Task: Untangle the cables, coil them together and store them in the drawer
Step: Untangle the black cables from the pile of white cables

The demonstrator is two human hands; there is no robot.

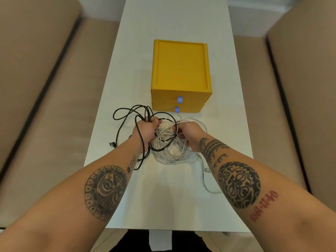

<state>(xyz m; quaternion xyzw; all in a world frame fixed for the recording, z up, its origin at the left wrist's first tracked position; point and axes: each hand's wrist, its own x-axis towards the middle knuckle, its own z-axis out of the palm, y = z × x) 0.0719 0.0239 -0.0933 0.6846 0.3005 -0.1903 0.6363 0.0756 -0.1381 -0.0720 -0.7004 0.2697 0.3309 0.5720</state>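
Black cable (pixel 125 113) loops out of your left hand (pixel 145 130), whose fingers curl tight round a bunch of it; your right hand (pixel 189 133) pinches strands of white cable (pixel 174 155), the rest heaped on the table (pixel 163 197) just before the yellow box (pixel 180 70); you are at the untangling step, I judge, with coiling not begun; next, draw the matte, springy black loops clear of the thin, glossy white ones without tightening any knot; both drawers sit closed, blue tabs (pixel 179 99) on their fronts.
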